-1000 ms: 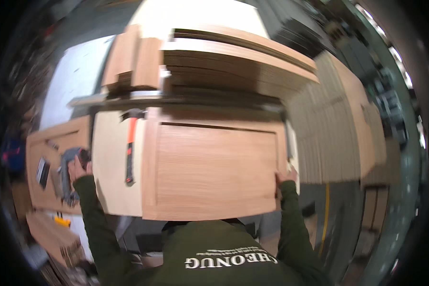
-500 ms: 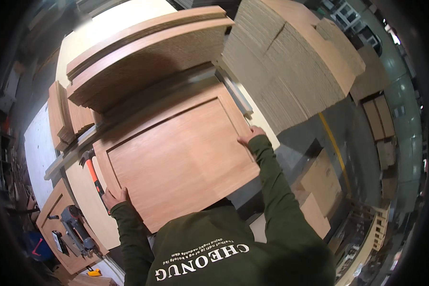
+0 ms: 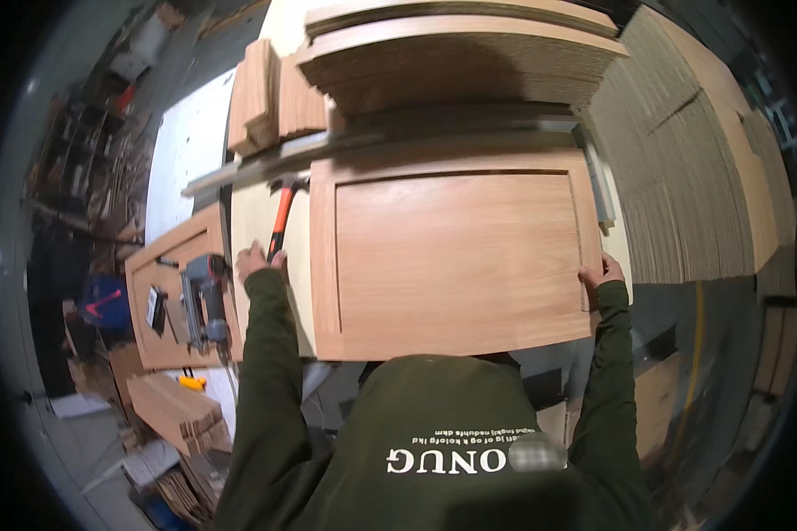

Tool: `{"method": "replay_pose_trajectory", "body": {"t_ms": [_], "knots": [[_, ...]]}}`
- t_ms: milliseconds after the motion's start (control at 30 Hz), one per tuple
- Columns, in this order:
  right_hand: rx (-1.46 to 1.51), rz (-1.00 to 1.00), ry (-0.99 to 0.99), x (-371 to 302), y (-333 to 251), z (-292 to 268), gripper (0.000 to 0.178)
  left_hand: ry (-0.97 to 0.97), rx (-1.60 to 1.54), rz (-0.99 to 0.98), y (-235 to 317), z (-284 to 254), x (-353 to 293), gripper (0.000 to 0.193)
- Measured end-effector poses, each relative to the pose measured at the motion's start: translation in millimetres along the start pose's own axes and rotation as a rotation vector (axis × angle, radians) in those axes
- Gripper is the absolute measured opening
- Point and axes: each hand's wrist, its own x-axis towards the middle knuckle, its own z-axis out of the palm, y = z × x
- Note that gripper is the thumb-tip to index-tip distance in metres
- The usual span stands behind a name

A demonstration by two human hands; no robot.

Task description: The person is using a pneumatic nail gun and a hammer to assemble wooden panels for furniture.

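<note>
A framed wooden cabinet door panel [image 3: 452, 257] with a recessed centre lies flat in front of me. My right hand [image 3: 602, 273] grips its right edge near the front corner, thumb on the frame. Off the panel's left side, my left hand [image 3: 259, 260] is at the butt of a claw hammer [image 3: 283, 217], thumb and fingers apart. The hammer has an orange and black handle and lies beside the panel, its head close to the panel's edge. Whether the fingers touch the handle is hard to make out.
Long metal bars [image 3: 372, 137] run behind the panel. Beyond are stacked boards [image 3: 460, 66] and short wood pieces [image 3: 255, 97]. A tall board stack [image 3: 673, 168] stands at right. To the left, a nail gun [image 3: 205, 301] rests on another framed panel [image 3: 142, 265].
My left hand has let go of the panel's left edge and moved to the hammer's handle end. My right hand stays on the right edge. The view has turned.
</note>
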Motion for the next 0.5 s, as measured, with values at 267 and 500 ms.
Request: {"method": "replay_pose_trajectory", "body": {"t_ms": [267,500], "knots": [[0.104,-0.028,-0.088,-6,-27,-10,0.055,-0.15,-0.047,-0.095,-47,-17,-28,0.037],[0.056,-0.063,0.006,-1,-42,1,0.045,-0.188,-0.498,-0.086,41,-11,-48,0.059]]}}
